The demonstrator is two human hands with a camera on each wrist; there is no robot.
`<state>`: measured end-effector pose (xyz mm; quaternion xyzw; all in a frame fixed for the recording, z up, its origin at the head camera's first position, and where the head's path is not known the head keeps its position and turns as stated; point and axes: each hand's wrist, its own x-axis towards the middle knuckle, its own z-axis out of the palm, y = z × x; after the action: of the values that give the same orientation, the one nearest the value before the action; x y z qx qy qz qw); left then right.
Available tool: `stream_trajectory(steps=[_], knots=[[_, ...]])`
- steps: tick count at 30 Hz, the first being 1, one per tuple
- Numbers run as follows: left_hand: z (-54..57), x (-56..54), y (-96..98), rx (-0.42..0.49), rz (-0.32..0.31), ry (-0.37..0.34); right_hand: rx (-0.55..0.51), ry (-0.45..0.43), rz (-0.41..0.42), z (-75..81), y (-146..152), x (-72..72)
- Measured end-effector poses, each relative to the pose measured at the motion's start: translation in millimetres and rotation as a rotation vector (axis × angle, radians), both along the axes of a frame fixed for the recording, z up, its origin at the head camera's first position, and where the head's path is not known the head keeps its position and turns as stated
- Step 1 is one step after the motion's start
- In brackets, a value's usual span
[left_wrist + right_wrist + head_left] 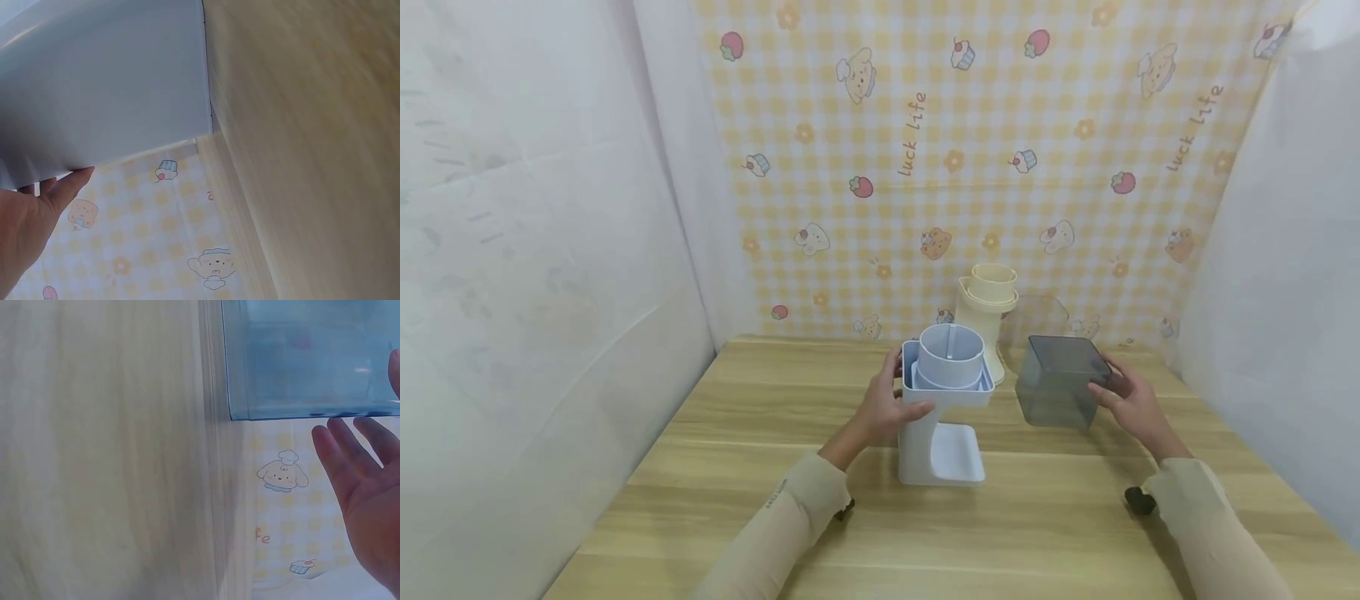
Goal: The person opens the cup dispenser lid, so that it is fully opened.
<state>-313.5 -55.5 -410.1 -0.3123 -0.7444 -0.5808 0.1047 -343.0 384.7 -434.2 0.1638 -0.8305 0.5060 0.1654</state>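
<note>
My left hand [886, 404] grips a pale blue-white stand [917, 450] around its upper left side, thumb across the front and fingers behind. This stand is upright, with a flat tray-like foot and a round, open blue cup [951, 358] set in its squarish top. In the left wrist view, the fingertips of the left hand [31, 225] lie along the stand's smooth side wall [112, 94]. My right hand [1135, 408] holds a see-through grey box [1060, 383] by its right side, thumb in front. From the right wrist, the box [300, 369] looks bluish, with fingers at its edge.
Behind the blue stand is a similar cream-coloured one [981, 321] with a round cup on top, and a clear container [1037, 317] beside it. A yellow checked cloth [955, 158] hangs at the back of the wooden table [760, 417]. White sheets [550, 250] flank both sides.
</note>
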Motion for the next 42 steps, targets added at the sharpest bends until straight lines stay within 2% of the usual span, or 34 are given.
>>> stream_trajectory(steps=[3, 9, 13, 16, 19, 25, 31, 36, 42], knots=[[-1.3, -1.2, -1.6, 0.007, 0.005, 0.004, -0.012, 0.013, 0.021, 0.0, -2, -2.7], [-6.7, -6.0, 2.8, 0.012, -0.037, -0.013, -0.035, 0.049, 0.035, -3.1, 3, -1.1], [0.4, -2.0, 3.6, -0.013, -0.031, -0.021, -0.031, 0.060, 0.032, -2.9, 6, -2.5], [1.6, -2.2, 4.6, -0.016, -0.020, -0.017, -0.024, 0.059, 0.008, -0.9, 6, -2.5], [-3.4, -5.9, 7.3, 0.002, -0.006, -0.003, -0.014, 0.057, -0.007, -0.6, 8, -2.1], [-4.8, -6.7, 10.9, 0.002, -0.028, -0.021, 0.036, 0.083, -0.071, -3.7, 15, 1.1], [-2.4, -5.0, 7.0, 0.009, -0.013, -0.010, 0.038, 0.097, -0.114, -4.7, 8, -0.3], [-0.5, -10.0, 3.0, -0.005, -0.011, 0.015, 0.043, 0.082, -0.147, -4.0, 2, -1.7], [-0.6, -14.7, -0.8, 0.096, -0.045, -0.036, 0.110, 0.041, -0.175, 1.5, -1, -0.7]])
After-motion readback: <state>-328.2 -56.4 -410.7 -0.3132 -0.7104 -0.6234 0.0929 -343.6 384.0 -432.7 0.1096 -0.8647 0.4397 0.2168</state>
